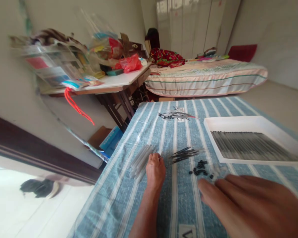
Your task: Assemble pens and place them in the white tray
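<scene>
My left hand (156,168) has its fingers curled in beside a bundle of translucent plastic tubes (140,162), which look like pen barrels. Whatever the fingers may hold is hidden beneath them. Closer to the camera, my right hand (253,201) is blurred, its fingers stretched leftward and somewhat apart. Just beyond those fingertips are a small pile of black caps (201,170) and some small clear pieces (218,170). Between the hands and further back lies a loose bunch of thin dark pen refills (185,154).
A white tray (213,145) at the right holds a row of assembled-looking pens (248,145). Thin dark pieces (175,114) lie near the far edge of the striped tablecloth (161,132). A cluttered side table (119,82) and a bed (203,77) stand beyond.
</scene>
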### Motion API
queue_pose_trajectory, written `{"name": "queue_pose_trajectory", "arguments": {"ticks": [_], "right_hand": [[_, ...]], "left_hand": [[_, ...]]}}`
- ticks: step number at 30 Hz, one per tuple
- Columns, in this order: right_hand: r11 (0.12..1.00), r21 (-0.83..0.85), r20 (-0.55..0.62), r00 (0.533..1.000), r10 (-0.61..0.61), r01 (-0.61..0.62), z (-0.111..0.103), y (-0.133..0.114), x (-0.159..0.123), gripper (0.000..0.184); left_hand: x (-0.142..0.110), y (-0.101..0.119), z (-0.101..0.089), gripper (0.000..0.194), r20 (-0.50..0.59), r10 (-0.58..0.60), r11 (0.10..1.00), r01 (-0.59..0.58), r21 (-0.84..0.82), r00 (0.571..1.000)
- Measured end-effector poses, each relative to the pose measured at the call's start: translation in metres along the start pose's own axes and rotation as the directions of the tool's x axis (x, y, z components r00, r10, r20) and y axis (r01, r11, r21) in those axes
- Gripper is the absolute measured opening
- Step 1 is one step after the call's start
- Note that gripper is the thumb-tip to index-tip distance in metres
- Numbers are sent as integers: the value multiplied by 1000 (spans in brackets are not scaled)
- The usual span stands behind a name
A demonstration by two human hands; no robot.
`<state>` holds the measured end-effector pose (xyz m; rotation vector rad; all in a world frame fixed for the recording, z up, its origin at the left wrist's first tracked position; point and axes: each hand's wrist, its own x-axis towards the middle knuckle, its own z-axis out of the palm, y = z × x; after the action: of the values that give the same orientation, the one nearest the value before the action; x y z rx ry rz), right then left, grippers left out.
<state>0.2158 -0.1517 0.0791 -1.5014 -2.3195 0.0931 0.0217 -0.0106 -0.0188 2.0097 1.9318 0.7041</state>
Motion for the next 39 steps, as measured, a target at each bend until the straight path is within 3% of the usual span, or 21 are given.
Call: {"name": "queue_pose_trajectory", "arguments": {"ticks": [1,3,6,8,10,17,25,32,39], "right_hand": [[999,-42,44,999,14,-12,1,7,18,24],[953,-270,219,955,198,-136,11,23,50,24],[904,-380,303,898,319,-193,37,44,80,26],[909,-377,333,890,312,-178,54,52,89,27],[919,-365,352,891,286,-150,67,55,93,27],[933,-352,385,898,213,-71,84,55,101,25],[932,-360,384,903,196,-49,88,60,103,26],[926,-375,358,916,181,-36,78,59,97,29],[929,-369,358,921,154,-12,67,50,96,22]], "left_hand": [[0,0,3,13,21,-1,997,3,-81,1000],[0,2,7,10,104,-34,939,67,-337,994],[-2,6,11,19,276,-66,636,253,-729,959],[-4,9,11,26,358,-45,501,331,-799,932],[-5,11,10,25,419,-27,458,384,-802,908],[-5,11,8,21,482,-45,401,458,-794,875],[-6,11,6,12,497,-36,452,458,-765,867],[-7,12,5,14,513,-11,465,459,-757,858],[-10,12,6,26,569,53,446,490,-749,821]]}}
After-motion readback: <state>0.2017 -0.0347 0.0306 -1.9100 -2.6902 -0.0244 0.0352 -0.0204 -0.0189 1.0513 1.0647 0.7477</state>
